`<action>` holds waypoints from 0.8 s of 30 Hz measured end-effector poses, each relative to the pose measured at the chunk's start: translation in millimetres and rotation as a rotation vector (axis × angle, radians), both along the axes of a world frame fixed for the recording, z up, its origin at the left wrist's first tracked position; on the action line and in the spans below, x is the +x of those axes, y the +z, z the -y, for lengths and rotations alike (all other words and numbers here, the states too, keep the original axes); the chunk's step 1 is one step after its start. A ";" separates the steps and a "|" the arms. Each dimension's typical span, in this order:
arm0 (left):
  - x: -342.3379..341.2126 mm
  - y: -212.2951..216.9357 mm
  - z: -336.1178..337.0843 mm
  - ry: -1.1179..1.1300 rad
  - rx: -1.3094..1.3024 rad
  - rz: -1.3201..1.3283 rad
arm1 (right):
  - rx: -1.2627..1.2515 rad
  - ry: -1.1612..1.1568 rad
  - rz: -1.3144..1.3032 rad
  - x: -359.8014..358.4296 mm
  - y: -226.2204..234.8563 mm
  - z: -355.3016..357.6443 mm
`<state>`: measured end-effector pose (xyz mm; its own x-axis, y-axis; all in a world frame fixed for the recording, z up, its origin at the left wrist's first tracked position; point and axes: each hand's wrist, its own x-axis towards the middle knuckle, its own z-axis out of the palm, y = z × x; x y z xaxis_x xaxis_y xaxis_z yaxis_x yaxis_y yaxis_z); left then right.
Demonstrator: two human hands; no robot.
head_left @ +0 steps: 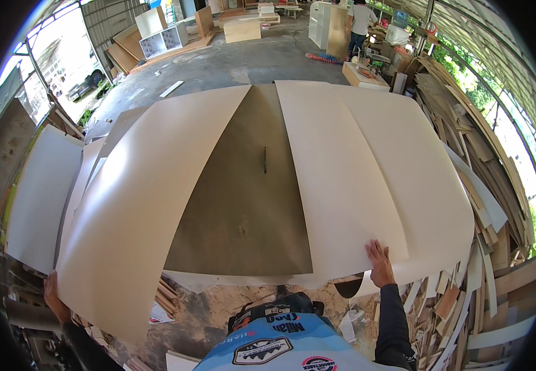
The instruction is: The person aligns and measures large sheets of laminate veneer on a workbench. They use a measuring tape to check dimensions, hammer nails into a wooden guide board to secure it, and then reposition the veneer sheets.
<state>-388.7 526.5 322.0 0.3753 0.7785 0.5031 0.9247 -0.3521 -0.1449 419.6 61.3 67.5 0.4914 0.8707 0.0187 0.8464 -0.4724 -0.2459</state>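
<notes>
A large white laminate-like sheet (150, 179) slants across the left half of the work surface, its near end hanging past the front edge. My left hand (54, 300) grips this sheet by its near left corner; some of the fingers are hidden. On the right, other white sheets (416, 167) overlap one another. My right hand (380, 264) rests with outstretched fingers on the near part of a white sheet (336, 185), holding nothing. Between the left and right sheets shows a grey-brown panel (237, 210), widening toward me, with a thin dark mark or strip (265, 159) on it.
Wood offcuts (453, 297) lie heaped along the right side. Another white panel (42, 198) leans at the far left. Scraps litter the floor by my feet. Farther back stand cabinet boxes (164, 41), a wooden box (365, 77) and another person (360, 25).
</notes>
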 end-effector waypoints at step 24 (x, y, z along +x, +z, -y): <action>-20.1 -353.9 140.1 0.416 -0.434 -0.147 | -0.158 0.028 0.234 -141.0 -94.5 165.6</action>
<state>-408.7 386.4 -31.9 0.0373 0.9966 0.0735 0.9784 -0.0215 -0.2056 278.6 -104.2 -27.0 0.4654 0.8851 -0.0079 0.8848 -0.4649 0.0324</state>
